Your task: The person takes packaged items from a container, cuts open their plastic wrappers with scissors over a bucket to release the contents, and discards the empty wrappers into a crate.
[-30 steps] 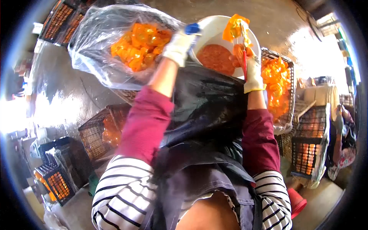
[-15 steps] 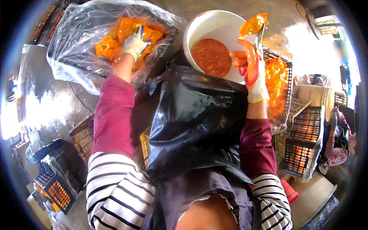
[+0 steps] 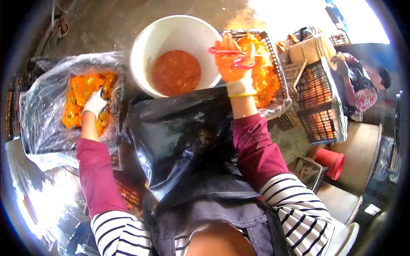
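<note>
My left hand (image 3: 95, 103), in a white glove with blue on the fingers, rests on glossy orange pepper pieces (image 3: 81, 87) in a plastic-lined crate (image 3: 40, 115). Its blue fingertips are apart, and I make out no piece gripped between them. My right hand (image 3: 232, 66), in a glove stained orange, is closed around red-handled scissors (image 3: 243, 64). It is raised between the white bucket (image 3: 139, 59) and a black crate (image 3: 275, 70) heaped with more orange pieces (image 3: 260, 64). The blades cannot be made out. Reddish-orange wet pulp (image 3: 176, 73) lies in the bucket's bottom.
Black crates (image 3: 316, 100) with orange contents stand to the right, near a red container (image 3: 331, 162) and a large round tub (image 3: 363, 149). Another person (image 3: 363, 87) sits farther right. A black apron (image 3: 179, 123) covers my lap.
My view has swung right, so everything shifts left. The orange piece that stood up at the scissors' tip no longer shows there. My right hand has turned; my left stays on the pepper pieces.
</note>
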Action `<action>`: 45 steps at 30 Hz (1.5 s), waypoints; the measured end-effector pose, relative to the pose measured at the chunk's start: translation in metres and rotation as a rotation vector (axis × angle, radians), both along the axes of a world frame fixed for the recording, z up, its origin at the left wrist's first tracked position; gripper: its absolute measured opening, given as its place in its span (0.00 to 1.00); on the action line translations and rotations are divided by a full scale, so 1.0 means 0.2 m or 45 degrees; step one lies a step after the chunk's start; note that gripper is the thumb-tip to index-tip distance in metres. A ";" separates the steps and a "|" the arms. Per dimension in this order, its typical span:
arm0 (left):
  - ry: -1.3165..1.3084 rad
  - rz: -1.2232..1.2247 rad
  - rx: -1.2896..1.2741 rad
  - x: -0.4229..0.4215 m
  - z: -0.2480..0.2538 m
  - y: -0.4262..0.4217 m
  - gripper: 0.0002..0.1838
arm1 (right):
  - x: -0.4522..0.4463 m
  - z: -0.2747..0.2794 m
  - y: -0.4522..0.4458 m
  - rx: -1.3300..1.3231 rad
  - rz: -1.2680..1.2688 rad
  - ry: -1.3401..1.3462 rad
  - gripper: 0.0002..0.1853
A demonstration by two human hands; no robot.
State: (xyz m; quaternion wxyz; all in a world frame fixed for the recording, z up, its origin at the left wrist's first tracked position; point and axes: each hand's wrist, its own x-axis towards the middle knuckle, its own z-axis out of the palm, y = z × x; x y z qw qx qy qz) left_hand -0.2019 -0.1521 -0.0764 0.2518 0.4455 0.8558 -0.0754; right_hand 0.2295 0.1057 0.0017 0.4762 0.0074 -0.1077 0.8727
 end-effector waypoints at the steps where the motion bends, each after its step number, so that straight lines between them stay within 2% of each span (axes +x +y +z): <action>1: 0.024 0.019 -0.004 0.02 -0.02 -0.03 0.40 | -0.04 0.06 -0.02 -0.298 -0.167 -0.263 0.34; 2: 0.050 0.038 -0.009 0.03 -0.02 -0.04 0.40 | -0.05 0.10 -0.02 -0.296 -0.062 -0.264 0.31; 4: -0.005 0.059 0.124 0.07 -0.01 -0.10 0.38 | -0.07 0.20 0.00 -0.246 -0.011 -0.618 0.20; 6: 0.058 0.116 0.215 0.13 0.01 -0.15 0.34 | 0.06 0.38 0.03 0.494 0.064 -0.965 0.22; 7: 0.119 0.135 0.263 0.20 0.05 -0.15 0.33 | 0.13 0.42 0.15 0.539 0.190 -1.216 0.22; 8: 0.181 0.155 0.312 0.25 0.08 -0.16 0.32 | 0.15 0.47 0.18 0.630 0.083 -1.304 0.22; 9: 0.325 0.071 0.470 0.23 0.01 -0.21 0.30 | 0.21 0.39 0.32 0.617 0.127 -1.426 0.19; 10: 0.489 -0.009 0.543 0.25 -0.03 -0.25 0.30 | 0.24 0.37 0.40 0.884 0.018 -1.904 0.17; 11: 0.593 -0.046 0.538 0.29 0.00 -0.23 0.29 | 0.26 0.34 0.48 1.201 -0.050 -2.532 0.16; 12: 0.698 -0.080 0.520 0.33 0.03 -0.23 0.29 | 0.28 0.31 0.57 1.378 -0.071 -3.048 0.15; 13: 0.597 0.029 0.437 0.35 0.03 -0.22 0.29 | 0.31 0.31 0.60 1.329 0.134 -3.247 0.17; 14: 0.504 0.145 0.342 0.34 0.03 -0.20 0.29 | 0.45 -0.08 0.82 1.595 -0.137 -3.311 0.19; 16: 0.383 0.097 0.389 0.28 -0.02 -0.22 0.29 | 0.66 -0.43 0.96 1.644 -0.075 -3.449 0.17; 17: 0.328 0.172 0.376 0.32 0.05 -0.19 0.27 | 0.72 -0.57 0.96 1.355 -0.099 -3.093 0.15; 18: 0.310 0.195 0.391 0.30 0.06 -0.20 0.26 | 0.79 -0.75 0.90 2.101 -0.144 -3.082 0.14; 19: 0.230 0.267 0.417 0.25 0.06 -0.23 0.26 | 0.87 -0.93 0.85 2.861 -0.415 -2.954 0.13; 21: -0.051 0.601 0.672 0.15 0.01 -0.26 0.24 | 0.84 -0.85 0.48 2.194 -0.230 -3.017 0.27; 22: -0.150 0.605 0.913 0.09 -0.05 -0.31 0.22 | 0.91 -0.95 0.39 1.941 -0.167 -3.068 0.20; 23: -0.342 0.791 1.179 0.10 -0.02 -0.31 0.22 | 1.00 -1.07 0.31 1.688 -0.125 -3.106 0.15; 24: -0.550 0.958 1.455 0.11 0.01 -0.28 0.22 | 1.13 -1.16 0.29 1.341 0.249 -2.904 0.17; 25: -0.281 0.967 1.455 0.09 0.02 -0.28 0.24 | 1.22 -1.20 0.26 1.131 0.419 -2.857 0.17; 26: -0.034 0.846 1.390 0.10 0.04 -0.28 0.25 | 1.27 -1.20 0.24 1.028 0.480 -2.871 0.18; 28: 0.438 0.596 1.233 0.17 0.12 -0.26 0.27 | 1.32 -1.15 0.22 0.951 0.489 -2.869 0.19; 29: 0.489 0.555 1.053 0.22 0.16 -0.22 0.30 | 1.33 -1.13 0.23 0.925 0.468 -2.848 0.19; 30: 0.676 0.429 0.871 0.24 0.22 -0.16 0.35 | 1.33 -1.09 0.24 0.890 0.446 -2.822 0.20; 32: 0.725 0.590 0.517 0.23 0.21 -0.10 0.47 | 1.33 -1.01 0.27 0.840 0.369 -2.746 0.21; 34: 0.245 0.880 0.274 0.16 0.21 -0.04 0.54 | 1.33 -0.85 0.26 0.798 0.308 -2.707 0.23; 35: 0.277 0.807 0.277 0.08 0.10 -0.03 0.57 | 1.34 -0.77 0.24 0.778 0.284 -2.702 0.23; 36: 0.366 0.828 0.378 0.05 0.03 -0.01 0.55 | 1.36 -0.66 0.22 0.812 0.354 -2.842 0.25; 38: 0.258 1.013 0.248 0.01 0.07 0.08 0.52 | 1.30 -0.42 0.08 0.609 0.222 -2.628 0.27; 39: 0.236 1.032 0.270 0.01 0.10 0.09 0.48 | 1.38 -0.38 0.07 0.478 0.224 -2.576 0.29; 41: 0.129 1.035 0.391 -0.06 0.05 0.04 0.45 | 1.20 -0.08 -0.08 0.505 0.181 -2.698 0.30; 42: 0.074 1.035 0.448 -0.10 0.02 0.01 0.44 | 1.13 0.06 -0.17 0.320 0.042 -2.446 0.31; 43: -0.019 1.016 0.553 -0.16 -0.06 -0.03 0.36 | 1.16 0.11 -0.16 0.310 0.069 -2.513 0.29; 44: -0.401 1.250 0.660 -0.19 -0.07 -0.07 0.31 | 1.07 0.17 -0.20 0.308 -0.035 -2.599 0.27; 45: -0.736 1.382 0.957 -0.25 -0.18 -0.14 0.29 | 1.09 0.18 -0.20 0.299 -0.167 -2.428 0.27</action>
